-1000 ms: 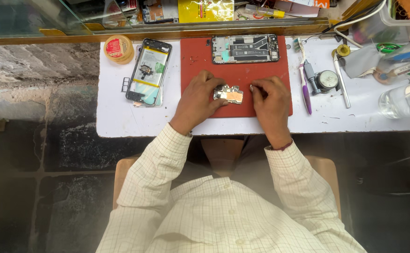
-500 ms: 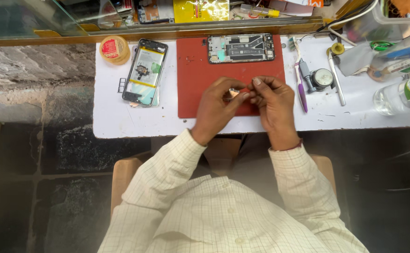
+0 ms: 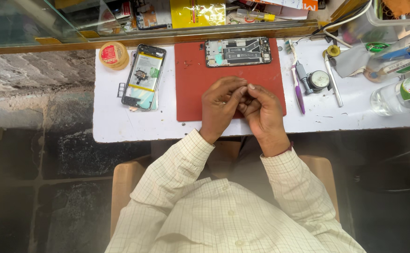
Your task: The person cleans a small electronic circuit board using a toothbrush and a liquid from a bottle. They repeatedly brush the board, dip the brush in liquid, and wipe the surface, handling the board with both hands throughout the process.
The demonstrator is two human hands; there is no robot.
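Observation:
My left hand (image 3: 219, 110) and my right hand (image 3: 263, 112) are pressed together above the near half of a red work mat (image 3: 195, 89). Their fingertips meet in a pinch. The small phone part they held a moment ago is hidden between the fingers. At the far edge of the mat lies an opened phone body (image 3: 238, 51) with its inner boards showing, a short way beyond my fingertips.
A second opened phone (image 3: 144, 77) with a yellow-green battery lies left of the mat on the white table (image 3: 116, 122), near a tape roll (image 3: 113, 55). To the right are a purple toothbrush (image 3: 298, 91), a round gauge (image 3: 318, 80), a metal tool (image 3: 334, 84) and a clear bottle (image 3: 402, 96).
My hands lifted the small board part off the mat and closed around it. The fingers now cover it where it showed before.

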